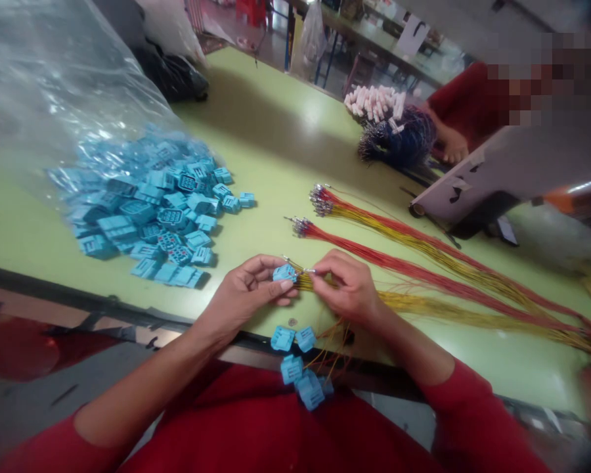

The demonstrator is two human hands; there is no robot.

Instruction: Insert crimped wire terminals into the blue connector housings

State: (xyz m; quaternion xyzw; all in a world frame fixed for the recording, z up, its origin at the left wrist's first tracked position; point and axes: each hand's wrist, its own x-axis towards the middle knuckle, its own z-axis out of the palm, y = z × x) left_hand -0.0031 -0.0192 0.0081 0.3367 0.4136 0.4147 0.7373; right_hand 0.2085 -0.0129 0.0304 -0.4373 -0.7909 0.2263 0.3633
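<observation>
Between the thumb and fingers of my left hand sits a blue connector housing, its holed face turned to the right. My right hand pinches a wire with a metal terminal close to that face; whether the tip is inside a hole I cannot tell. Yellow wires run under and past my right hand along the table. Below my hands, several blue housings with wires attached hang at the table's front edge. Left of my hands lies a heap of loose blue housings.
Red wires and a second red and yellow bundle stretch across the green table. A clear plastic bag covers the heap's back. Dark wires with pale pink connectors lie beyond, near another person's hand. A grey panel stands at right.
</observation>
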